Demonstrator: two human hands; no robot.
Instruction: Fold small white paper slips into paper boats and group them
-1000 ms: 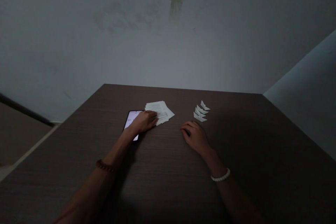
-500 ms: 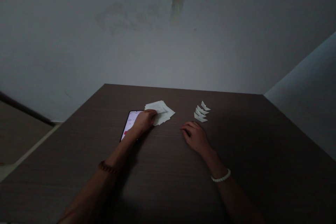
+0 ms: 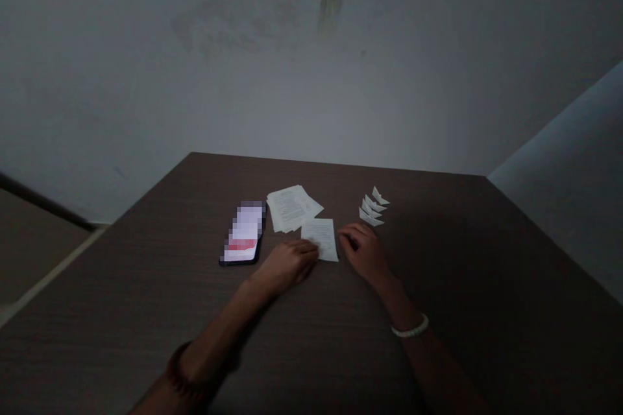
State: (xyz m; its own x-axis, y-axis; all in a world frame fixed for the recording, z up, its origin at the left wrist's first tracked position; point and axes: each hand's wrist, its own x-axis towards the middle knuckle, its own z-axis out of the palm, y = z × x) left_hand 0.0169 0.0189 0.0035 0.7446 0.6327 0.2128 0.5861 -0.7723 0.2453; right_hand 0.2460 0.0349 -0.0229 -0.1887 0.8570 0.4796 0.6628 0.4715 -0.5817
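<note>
A small sheet of printed paper (image 3: 325,237) lies in front of me, its lower left corner under the fingers of my left hand (image 3: 289,264), which are closed on it. My right hand (image 3: 366,251) rests on the table just right of that sheet, apart from it. Its fingers are loosely bent, with a gap between thumb and forefinger and nothing visible in them. Beyond my left hand is a loose stack of similar printed sheets (image 3: 292,207). Several small folded paper boats (image 3: 372,207) stand in a row beyond my right hand.
A phone (image 3: 244,230) with a lit screen, blurred out in blocks, lies left of the stack. Everything rests on a dark wooden table (image 3: 292,350). A pale wall (image 3: 413,91) rises behind the table's far edge.
My left hand has drawn one sheet off the stack and moved it toward me and to the right. The phone is now uncovered. My right hand has barely moved.
</note>
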